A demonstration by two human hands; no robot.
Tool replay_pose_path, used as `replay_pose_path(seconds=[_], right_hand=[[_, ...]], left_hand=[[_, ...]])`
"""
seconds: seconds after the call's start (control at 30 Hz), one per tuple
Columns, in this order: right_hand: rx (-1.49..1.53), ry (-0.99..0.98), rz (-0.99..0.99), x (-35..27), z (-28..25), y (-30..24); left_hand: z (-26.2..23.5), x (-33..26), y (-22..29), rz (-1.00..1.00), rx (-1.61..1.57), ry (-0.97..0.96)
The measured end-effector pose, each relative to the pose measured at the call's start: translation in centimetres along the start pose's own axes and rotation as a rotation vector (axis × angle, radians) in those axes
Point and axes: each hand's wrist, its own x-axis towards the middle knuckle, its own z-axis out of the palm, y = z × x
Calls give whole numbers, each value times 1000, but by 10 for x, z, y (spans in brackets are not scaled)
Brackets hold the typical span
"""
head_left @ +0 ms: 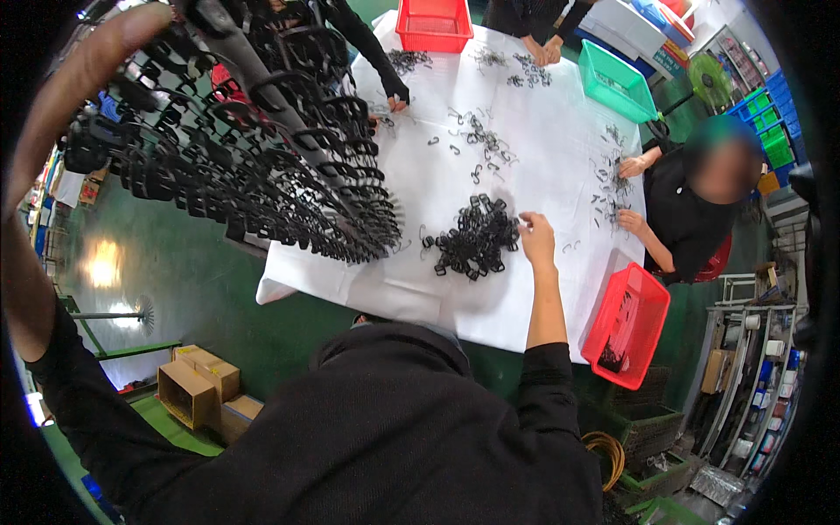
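Observation:
A tall rack (276, 114), densely hung with black hook-like parts, leans over the table's left side. My left hand (79, 92) is raised at its upper end, one long digit stretched against it; the other fingers are hidden. On the white-covered table (420, 293) lies a heap of small black clip-like parts (477, 236). At the heap's right edge is my right hand (538, 238), its fingertips drawn together in a pinch. Anything between them is too small to make out.
A person (700, 192) at the right handles thin black pieces (610, 184); other people's hands work at the far side. Red baskets (647, 328) (435, 39) and a green basket (617, 83) stand along the edges. Cardboard boxes (197, 389) sit at lower left.

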Motion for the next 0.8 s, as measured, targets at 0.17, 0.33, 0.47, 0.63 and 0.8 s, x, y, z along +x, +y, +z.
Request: replay_pose_path(seconds=[0.17, 0.33, 0.47, 0.63, 0.8], right_hand=[[-3, 7, -130, 56, 3, -14], [-106, -90, 57, 104, 50, 5], [-66, -142, 132, 106, 124, 39], [-129, -147, 235, 115, 182, 55], [-189, -102, 218, 146, 209, 68]], left_hand=[[4, -14, -2, -51, 7, 11], [15, -20, 0, -164, 17, -27], [30, -17, -1, -278, 40, -74], [54, -10, -4, -407, 75, -153], [68, -21, 5, -547, 118, -229]])
